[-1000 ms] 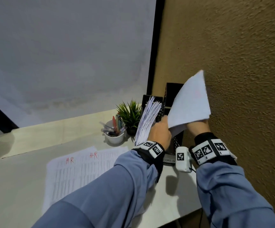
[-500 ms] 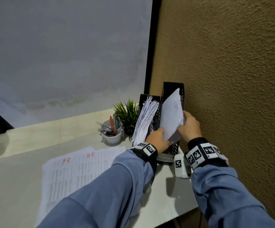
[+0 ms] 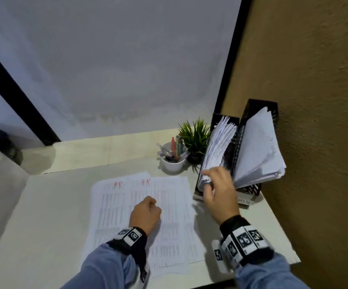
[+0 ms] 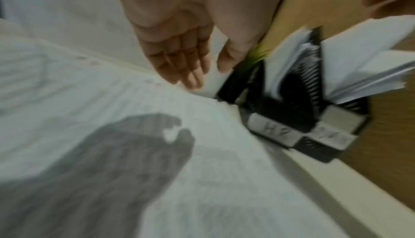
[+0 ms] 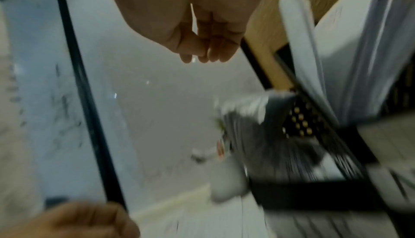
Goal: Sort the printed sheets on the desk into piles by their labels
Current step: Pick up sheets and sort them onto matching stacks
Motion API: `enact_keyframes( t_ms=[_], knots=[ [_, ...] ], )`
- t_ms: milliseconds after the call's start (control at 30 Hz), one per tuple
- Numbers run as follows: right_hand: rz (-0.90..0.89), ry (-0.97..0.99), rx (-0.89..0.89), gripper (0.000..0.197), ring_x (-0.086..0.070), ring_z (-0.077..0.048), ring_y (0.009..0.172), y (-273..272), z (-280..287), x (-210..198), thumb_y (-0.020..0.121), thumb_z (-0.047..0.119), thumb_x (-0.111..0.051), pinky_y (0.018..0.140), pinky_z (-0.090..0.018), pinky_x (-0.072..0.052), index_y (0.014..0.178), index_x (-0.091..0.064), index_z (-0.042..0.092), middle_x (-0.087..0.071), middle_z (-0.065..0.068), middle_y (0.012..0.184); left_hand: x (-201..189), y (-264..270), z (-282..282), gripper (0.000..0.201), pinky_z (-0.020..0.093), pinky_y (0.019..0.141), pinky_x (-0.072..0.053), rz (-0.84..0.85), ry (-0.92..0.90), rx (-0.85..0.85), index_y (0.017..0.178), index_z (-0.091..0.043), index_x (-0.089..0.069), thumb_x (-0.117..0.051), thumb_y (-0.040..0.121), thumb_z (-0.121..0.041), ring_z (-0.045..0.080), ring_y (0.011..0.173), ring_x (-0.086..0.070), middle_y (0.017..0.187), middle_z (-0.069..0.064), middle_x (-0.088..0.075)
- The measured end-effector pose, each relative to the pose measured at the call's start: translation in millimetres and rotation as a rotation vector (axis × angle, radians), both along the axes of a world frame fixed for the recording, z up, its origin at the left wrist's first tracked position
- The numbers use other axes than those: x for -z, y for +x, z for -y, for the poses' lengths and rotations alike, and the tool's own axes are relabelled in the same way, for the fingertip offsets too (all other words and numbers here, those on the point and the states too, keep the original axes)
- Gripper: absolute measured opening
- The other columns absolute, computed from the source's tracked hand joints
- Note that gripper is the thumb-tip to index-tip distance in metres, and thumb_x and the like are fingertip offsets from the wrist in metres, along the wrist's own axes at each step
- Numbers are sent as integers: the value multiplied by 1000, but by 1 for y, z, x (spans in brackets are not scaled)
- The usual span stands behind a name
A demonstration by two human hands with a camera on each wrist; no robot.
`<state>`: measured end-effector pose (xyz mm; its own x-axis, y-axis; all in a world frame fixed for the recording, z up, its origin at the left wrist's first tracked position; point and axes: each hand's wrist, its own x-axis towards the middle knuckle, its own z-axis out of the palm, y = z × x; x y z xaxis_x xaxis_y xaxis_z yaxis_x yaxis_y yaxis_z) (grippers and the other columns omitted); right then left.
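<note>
Printed sheets (image 3: 169,215) with red "HR" labels lie spread on the desk (image 3: 50,205), and show blurred in the left wrist view as printed sheets (image 4: 202,179). My left hand (image 3: 149,206) hovers over them, its fingers (image 4: 188,75) relaxed and holding nothing. My right hand (image 3: 212,184) is in front of the left black mesh file holder (image 3: 229,151), beside the lower corner of its sheet stack (image 3: 216,147). Its fingers (image 5: 209,50) hang loosely curled and empty. The right file holder (image 3: 252,188) has a thick stack of sheets (image 3: 258,151) leaning out of it.
A white cup of pens (image 3: 172,163) and a small green plant (image 3: 196,136) stand behind the sheets, left of the holders. The brown textured wall (image 3: 314,122) runs close along the right. The desk's front edge is just below my wrists.
Both hands have let go of the sheet, which now sits in the right holder. My left hand drew back over the HR sheets; my right hand dropped in front of the left holder.
</note>
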<state>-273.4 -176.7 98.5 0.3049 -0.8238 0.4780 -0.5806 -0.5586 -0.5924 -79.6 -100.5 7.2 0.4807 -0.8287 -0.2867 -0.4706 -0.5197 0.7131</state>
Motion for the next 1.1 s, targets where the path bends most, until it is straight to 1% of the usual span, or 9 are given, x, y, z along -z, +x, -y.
enact_keyframes(
  t_ms=[233, 300, 400, 500, 567, 700, 800, 1000, 1100],
  knots=[
    [-76, 929, 102, 27, -53, -18, 96, 25, -40, 114, 86, 2, -45, 88, -22, -40, 98, -59, 21, -45, 0, 107, 44, 47, -50, 59, 43, 97, -41, 81, 238, -363, 137, -5, -35, -59, 84, -19, 33, 126, -39, 138, 15, -40],
    [-36, 1027, 187, 23, -41, -15, 85, 28, -44, 124, 82, 4, -48, 81, -21, -33, 82, -51, 26, -39, -1, 96, 49, 47, -54, 61, 45, 99, -40, 49, 199, -427, 138, -3, -35, -59, 84, -18, 35, 125, -41, 138, 17, -41],
    [-6, 1091, 234, 30, -50, -19, 87, 35, -48, 125, 82, 2, -53, 81, -24, -38, 111, -59, 8, -51, -6, 95, 54, 47, -53, 61, 44, 98, -43, -63, 145, -522, 137, -2, -34, -60, 84, -18, 36, 120, -47, 138, 18, -41],
    [98, 1075, 240, 16, -51, -18, 62, 45, -53, 118, 78, -3, -49, 62, -25, -43, 76, -55, 12, -57, -5, 75, 52, 43, -51, 62, 36, 80, -50, -224, 162, -530, 138, -6, -31, -59, 85, -20, 33, 100, -58, 122, 17, -54],
    [102, 1075, 243, 18, -57, -18, 65, 48, -53, 115, 79, -3, -50, 53, -19, -45, 86, -59, 11, -65, -7, 83, 50, 42, -52, 55, 27, 63, -46, -264, 178, -483, 132, -10, -35, -61, 84, -18, 25, 78, -59, 99, 10, -59],
    [46, 1069, 245, 26, -61, -20, 73, 49, -49, 118, 78, -7, -51, 51, -18, -43, 96, -59, 10, -66, -7, 92, 52, 45, -59, 20, 24, 67, -35, -243, 123, -300, 85, -17, -46, -65, 82, -11, 17, 71, -47, 74, -3, -45],
    [5, 1085, 273, 28, -56, -20, 72, 47, -45, 120, 72, -10, -52, 54, -18, -41, 93, -58, 6, -61, -9, 92, 55, 52, -66, 30, 29, 63, -34, -348, 26, -351, 56, -16, -45, -68, 70, -3, 17, 60, -43, 59, 1, -45],
    [275, 1221, 215, 27, -62, -27, 81, 42, -34, 118, 67, -13, -68, 74, -33, -52, 88, -62, 3, -65, -14, 95, 42, 61, -76, 29, 49, 78, -52, -689, 2, -308, 58, -8, -60, -71, 55, 19, 30, 72, -61, 66, 15, -62],
    [373, 1335, 243, 22, -62, -33, 87, 41, -31, 115, 69, -20, -65, 87, -41, -49, 79, -62, 0, -67, -20, 99, 33, 59, -80, 39, 33, 60, -51, -710, 31, -275, 57, -9, -46, -70, 68, 19, 17, 49, -56, 51, 3, -54]
  ],
)
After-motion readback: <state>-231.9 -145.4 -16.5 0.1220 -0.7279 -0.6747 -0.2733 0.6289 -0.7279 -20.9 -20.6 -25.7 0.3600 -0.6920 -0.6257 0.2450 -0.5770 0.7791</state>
